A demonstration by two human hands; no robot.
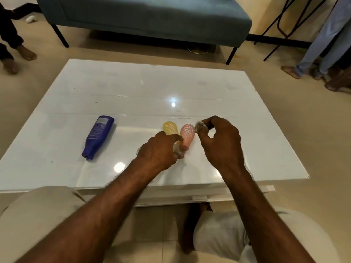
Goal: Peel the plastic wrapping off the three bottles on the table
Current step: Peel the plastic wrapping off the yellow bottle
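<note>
Three bottles lie on the white table (133, 88). A blue bottle (98, 136) rests on its side at the left, apart from both hands. A yellow bottle (170, 128) and a pink bottle (187, 136) lie side by side in the middle. My left hand (161, 150) sits over their near ends, its fingers curled at the pink bottle's cap end, with a bit of clear wrap at the fingertips. My right hand (220, 141) is just right of the pink bottle, pinching a crumpled piece of plastic wrapping (200, 126).
A teal sofa (152, 18) stands beyond the table. Other people's legs and feet show at the far left (22, 52) and far right (313, 59). My knees are under the table's near edge.
</note>
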